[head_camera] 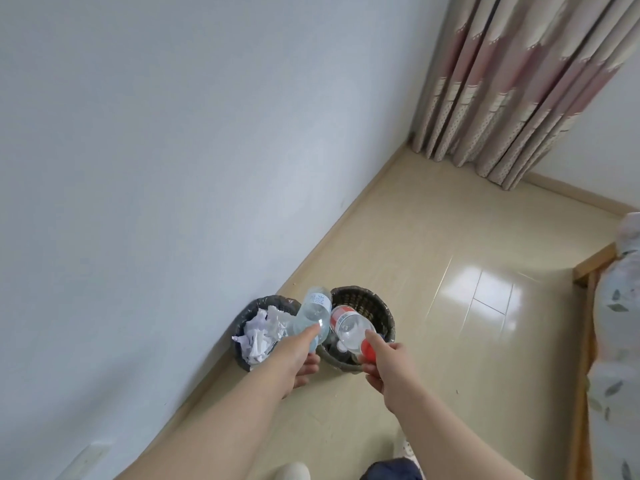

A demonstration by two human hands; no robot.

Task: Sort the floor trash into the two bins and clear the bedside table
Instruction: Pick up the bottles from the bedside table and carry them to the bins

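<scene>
Two dark woven bins stand side by side against the wall. The left bin (pixel 242 322) is full of crumpled white paper (pixel 261 332). The right bin (pixel 375 306) holds at least one bottle near its bottom. My left hand (pixel 299 358) grips a clear plastic bottle with a blue-printed white label (pixel 313 315), held over the gap between the two bins. My right hand (pixel 382 362) grips a clear bottle with a red label and red cap (pixel 349 327) by its neck end, over the right bin's opening.
A white wall runs along the left, meeting the glossy beige tile floor (pixel 450 254). Pink and beige curtains (pixel 519 81) hang in the far corner. A wooden bed frame (pixel 585 341) with floral bedding (pixel 616 341) lines the right edge. My feet show at the bottom.
</scene>
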